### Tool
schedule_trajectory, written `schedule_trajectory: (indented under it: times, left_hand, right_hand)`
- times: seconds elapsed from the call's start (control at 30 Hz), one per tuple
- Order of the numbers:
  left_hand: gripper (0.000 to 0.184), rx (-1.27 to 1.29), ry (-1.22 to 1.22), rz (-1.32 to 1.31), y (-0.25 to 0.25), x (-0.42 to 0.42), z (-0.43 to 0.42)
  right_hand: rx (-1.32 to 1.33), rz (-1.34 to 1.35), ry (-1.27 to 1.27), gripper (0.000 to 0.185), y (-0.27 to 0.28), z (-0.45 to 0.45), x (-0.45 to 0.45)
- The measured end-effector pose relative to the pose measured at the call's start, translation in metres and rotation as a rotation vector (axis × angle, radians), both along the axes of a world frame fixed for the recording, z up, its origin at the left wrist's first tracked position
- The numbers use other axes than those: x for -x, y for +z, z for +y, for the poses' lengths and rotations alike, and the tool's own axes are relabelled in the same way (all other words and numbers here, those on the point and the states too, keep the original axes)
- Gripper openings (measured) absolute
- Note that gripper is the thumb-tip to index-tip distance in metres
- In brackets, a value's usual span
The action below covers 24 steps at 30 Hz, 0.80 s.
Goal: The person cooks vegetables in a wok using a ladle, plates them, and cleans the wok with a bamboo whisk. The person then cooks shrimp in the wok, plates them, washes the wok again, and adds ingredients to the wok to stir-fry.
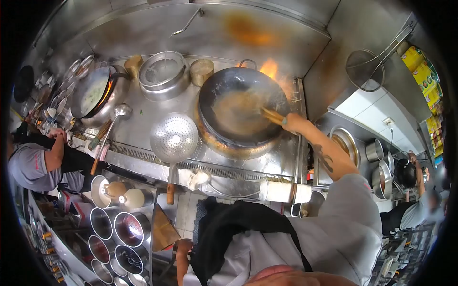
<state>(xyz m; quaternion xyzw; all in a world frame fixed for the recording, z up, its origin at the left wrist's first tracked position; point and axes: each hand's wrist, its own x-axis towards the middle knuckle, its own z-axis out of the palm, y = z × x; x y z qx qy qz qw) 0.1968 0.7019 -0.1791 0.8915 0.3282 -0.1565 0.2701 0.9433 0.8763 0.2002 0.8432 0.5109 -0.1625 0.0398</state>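
My right hand (292,123) is closed around a bamboo wok brush (273,116), whose far end reaches into a large dark wok (217,88). Brownish liquid (238,112) lies in the wok under a haze of steam. Flames (269,68) rise behind the wok's far right rim. Low beside my body, my left hand (183,246) has its fingers curled near the end of the side counter; what they hold, if anything, is hidden. A perforated skimmer (174,136) with a wooden handle lies left of the wok.
A ladle (123,110) and a lidded steel pot (163,71) sit on the stove. Another wok (95,93) stands at left, near a co-worker (38,164). Several sauce containers (129,229) line the side counter. At far right is another person (417,212); a wire strainer (365,70) hangs above.
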Motion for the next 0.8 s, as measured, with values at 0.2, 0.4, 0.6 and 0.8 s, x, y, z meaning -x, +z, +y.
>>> schedule_trajectory:
  times: [0.2,0.4,0.6,0.8]
  left_hand:
    - [0.019,0.316,0.71,-0.154,0.143,-0.081,0.03]
    - [0.035,0.276,0.659,-0.273,0.212,-0.122,0.059]
    - [0.038,0.291,0.561,-0.573,0.23,-0.161,0.106]
    - [0.07,-0.443,0.231,-0.504,0.225,-0.236,0.181]
  right_hand:
    - [-0.133,-0.083,0.044,0.038,-0.032,0.078,-0.035]
    - [-0.343,0.897,0.03,0.029,-0.083,0.167,0.059]
    - [0.033,0.797,-0.019,0.036,-0.048,0.044,0.098]
    - [0.306,0.358,-0.251,0.035,0.056,-0.04,0.004]
